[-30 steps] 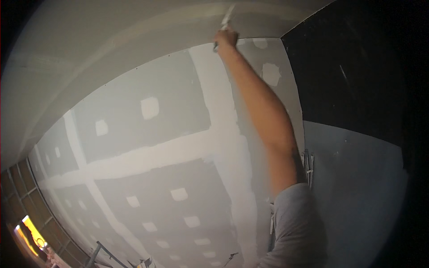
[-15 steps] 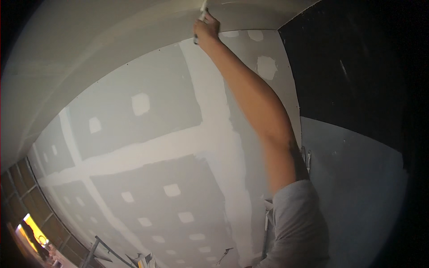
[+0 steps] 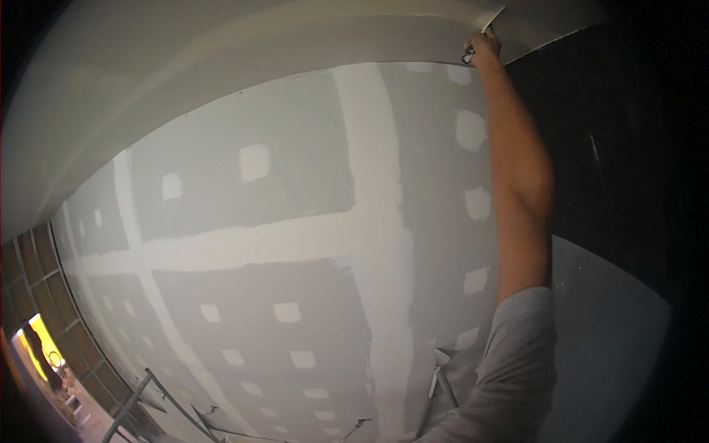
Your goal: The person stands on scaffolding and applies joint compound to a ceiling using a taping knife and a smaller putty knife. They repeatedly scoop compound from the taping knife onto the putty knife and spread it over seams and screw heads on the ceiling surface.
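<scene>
Stretched up to the far upper right, my right hand (image 3: 484, 49) is closed around a putty knife (image 3: 493, 19). Its thin pale blade reaches up against the ceiling (image 3: 310, 33), and the dark end of the handle pokes out below my fist. My bare forearm and grey sleeve rise from the lower right. Just under the hand is the top edge of the grey plasterboard wall (image 3: 244, 214), which carries wide white filler bands and several white filler patches. My left hand is out of the picture.
A dark wall panel (image 3: 605, 140) meets the plasterboard at the right, with a blue-grey panel (image 3: 605, 317) beneath it. Metal frame bars (image 3: 173, 402) stand at the lower left. Beyond them is an unlined stud wall (image 3: 55, 288) near a bright yellow opening (image 3: 44, 343).
My right hand with the putty knife has moved right along the ceiling edge, close to the dark panel's corner. The view has shifted slightly, so more of the metal bars shows.
</scene>
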